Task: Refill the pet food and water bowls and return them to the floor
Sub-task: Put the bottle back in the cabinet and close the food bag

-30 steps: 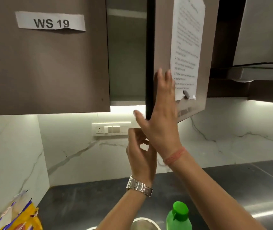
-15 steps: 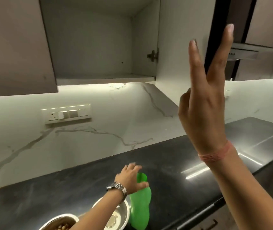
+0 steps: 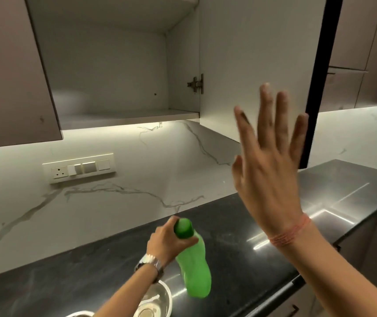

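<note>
your left hand (image 3: 168, 242) is gripping the green bottle (image 3: 194, 264) round its neck, fingers curled just under the cap; the bottle is tilting on the black counter (image 3: 68, 277), just beside a steel bowl (image 3: 157, 300) at the near edge. your right hand (image 3: 268, 177) is hanging raised with fingers spread, holding nothing, in front of the open cabinet door (image 3: 258, 53). the cabinet shelf (image 3: 128, 117) is sitting bare above the socket panel (image 3: 80, 168).

One green bottle (image 3: 194, 264), one steel bowl (image 3: 160, 298), two hands.
</note>
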